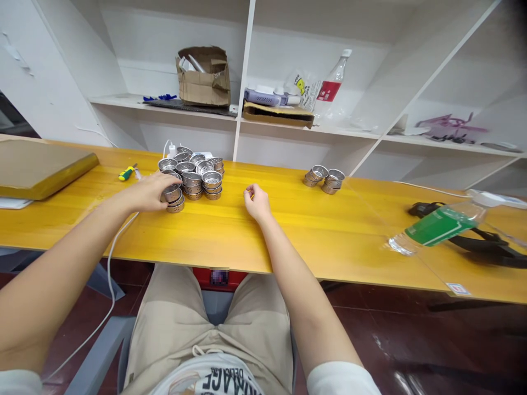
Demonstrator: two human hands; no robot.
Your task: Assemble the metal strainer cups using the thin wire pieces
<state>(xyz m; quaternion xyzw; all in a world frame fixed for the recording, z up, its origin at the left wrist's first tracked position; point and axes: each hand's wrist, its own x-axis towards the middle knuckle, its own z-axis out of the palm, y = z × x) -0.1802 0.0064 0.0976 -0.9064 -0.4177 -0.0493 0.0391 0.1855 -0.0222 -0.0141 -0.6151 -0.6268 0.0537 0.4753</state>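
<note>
Curling the fingers of my left hand around a perforated metal cup, I grasp it at the top of a short stack, on the left, near side of a crowded cluster of similar cups. That cluster stands, partly stacked, toward the back edge of the tabletop, left of the middle. My right hand is apart from the cups, above the middle of the tabletop, fingers loosely curled in; I cannot tell whether anything is inside it. Farther right, near the back edge, two small stacks of the same cups stand side by side. A green-and-yellow screwdriver lies left of the cluster, and a flat brown box sits toward the back left. Near the right end, a green-labelled bottle lies tilted beside a black strap. A white cable hangs over the near edge.
</note>
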